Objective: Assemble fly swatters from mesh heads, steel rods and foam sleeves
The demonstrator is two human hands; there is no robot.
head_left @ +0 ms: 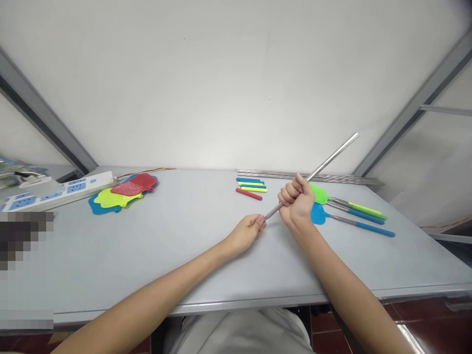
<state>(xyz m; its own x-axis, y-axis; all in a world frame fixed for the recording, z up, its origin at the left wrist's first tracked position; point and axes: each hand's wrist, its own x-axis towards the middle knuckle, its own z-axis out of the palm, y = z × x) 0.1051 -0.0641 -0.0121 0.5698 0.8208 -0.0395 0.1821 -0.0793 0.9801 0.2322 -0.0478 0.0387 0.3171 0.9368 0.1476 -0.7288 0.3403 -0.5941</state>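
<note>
A person's left hand (248, 231) pinches the lower end of a slanted metal rod (334, 156), the right hand (298, 202) curls into a fist around it further up, the rod over a grey table (147, 246), coloured grips (249, 194) beyond, fly swatters (375, 229) at right

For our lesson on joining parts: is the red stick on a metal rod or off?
Off: the red stick lies on the table with no metal showing at either end.

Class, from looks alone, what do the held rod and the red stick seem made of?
The rod is probably polished metal: silvery, with bright streaks. The red stick looks like smooth plastic, being evenly coloured, though painted wood can't be excluded.
</note>
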